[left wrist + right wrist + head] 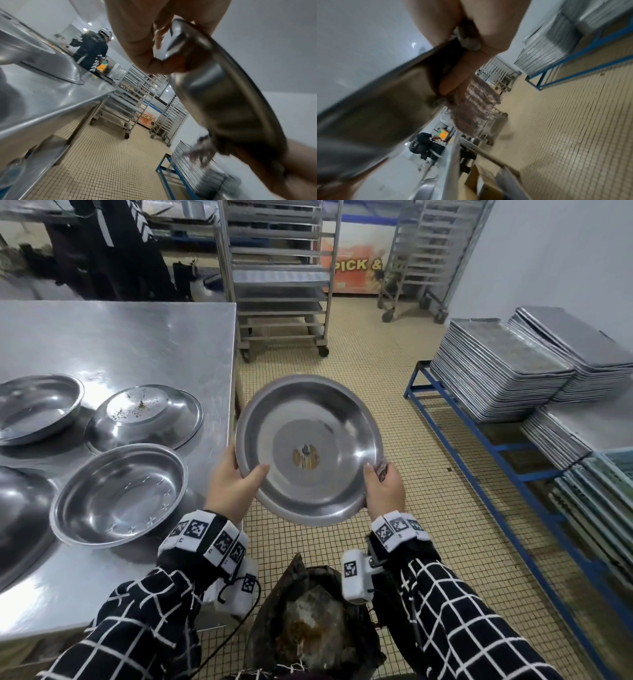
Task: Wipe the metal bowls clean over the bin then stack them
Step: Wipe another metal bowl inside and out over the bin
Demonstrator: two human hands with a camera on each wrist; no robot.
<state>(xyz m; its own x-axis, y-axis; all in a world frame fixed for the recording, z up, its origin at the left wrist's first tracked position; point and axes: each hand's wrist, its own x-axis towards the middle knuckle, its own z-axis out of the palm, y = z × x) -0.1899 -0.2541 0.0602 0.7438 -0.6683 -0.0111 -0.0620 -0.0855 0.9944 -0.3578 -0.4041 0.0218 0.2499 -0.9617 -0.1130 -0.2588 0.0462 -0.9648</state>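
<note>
I hold a round metal bowl (308, 446) in the air between both hands, its inside facing me and showing brown residue at the centre. My left hand (236, 481) pinches its left rim, thumb inside. My right hand (382, 484) grips the right rim together with a bunched brownish cloth (382, 467). In the left wrist view the bowl (223, 97) is seen from outside with the cloth (202, 152) below it. In the right wrist view my fingers (458, 75) press the cloth (474, 102) against the bowl's rim (382, 94). The bin (308, 621), lined with a dark bag, sits below the bowl.
A steel table (137, 337) at left carries several more bowls: one upright (120, 494), one upturned and dirty (144, 416), one at far left (37, 405). Stacked trays (496, 364) rest on a blue frame (479, 440) at right. Wheeled racks (281, 278) stand beyond.
</note>
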